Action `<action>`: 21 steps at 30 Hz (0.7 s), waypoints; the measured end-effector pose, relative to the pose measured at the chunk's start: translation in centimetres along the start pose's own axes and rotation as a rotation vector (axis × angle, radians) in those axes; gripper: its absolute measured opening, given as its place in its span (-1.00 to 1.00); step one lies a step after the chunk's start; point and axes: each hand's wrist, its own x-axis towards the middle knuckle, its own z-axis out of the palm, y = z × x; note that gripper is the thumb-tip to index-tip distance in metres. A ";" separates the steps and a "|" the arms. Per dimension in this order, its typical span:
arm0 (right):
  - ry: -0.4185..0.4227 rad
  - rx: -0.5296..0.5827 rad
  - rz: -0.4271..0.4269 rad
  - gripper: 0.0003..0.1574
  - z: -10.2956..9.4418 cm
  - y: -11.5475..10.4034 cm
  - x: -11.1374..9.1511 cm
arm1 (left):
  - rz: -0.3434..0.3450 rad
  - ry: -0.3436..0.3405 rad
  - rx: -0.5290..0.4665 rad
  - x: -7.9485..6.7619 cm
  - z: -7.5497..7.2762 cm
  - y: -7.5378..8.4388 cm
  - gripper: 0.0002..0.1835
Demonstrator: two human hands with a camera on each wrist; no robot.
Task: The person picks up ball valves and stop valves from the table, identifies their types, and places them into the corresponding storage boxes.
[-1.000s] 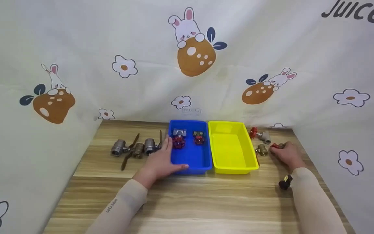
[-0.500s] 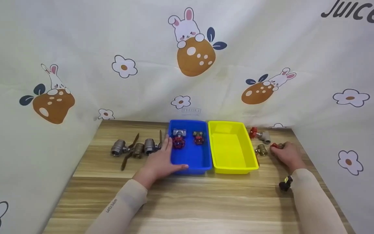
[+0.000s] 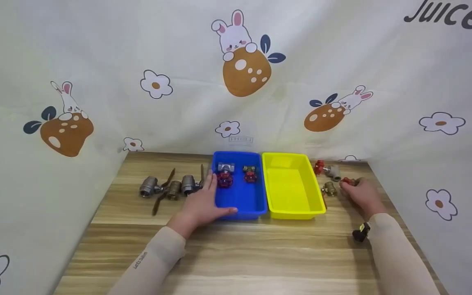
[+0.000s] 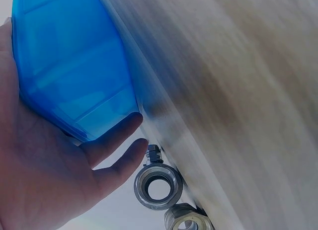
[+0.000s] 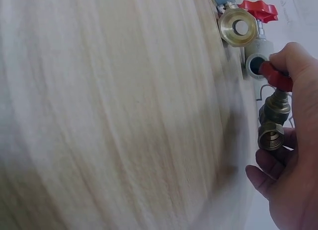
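Note:
My left hand [image 3: 203, 201] lies against the left side of the blue bin [image 3: 240, 205], its fingers extended along the wall and its thumb over the front rim. Inside that bin are two valves with red handwheels, a silver one [image 3: 225, 174] and a smaller brass one [image 3: 250, 174]. At the far right my right hand [image 3: 365, 196] grips a brass gate valve [image 5: 276, 111] by its red handwheel and body. Beside it lie a grey valve with a red handwheel [image 3: 332, 172] and a brass ball valve [image 3: 330, 189] whose red handle is partly hidden.
A yellow bin [image 3: 291, 215] stands right of the blue one, with nothing in it. Left of my left hand, several lever-handled valves [image 3: 150, 187] lie on the wooden table [image 3: 260, 254]. A patterned cloth [image 3: 178, 119] hangs behind and at both sides.
The brass gate valve's red handwheel has shifted up very slightly with my right fingers. My left hand and the bins stay in place.

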 end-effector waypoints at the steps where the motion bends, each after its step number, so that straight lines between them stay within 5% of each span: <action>1: 0.001 -0.003 0.001 -0.07 0.0 -0.1 0.0 | -0.001 -0.001 -0.001 0.0 0.0 0.0 0.52; 13: -0.053 0.076 0.054 -0.01 -0.4 -1.8 0.1 | -0.009 -0.006 -0.012 -0.1 -0.1 0.1 0.54; 21: -0.063 0.023 -0.025 -0.01 -0.6 -3.4 -0.5 | -0.003 0.001 -0.021 -0.1 -0.1 0.1 0.52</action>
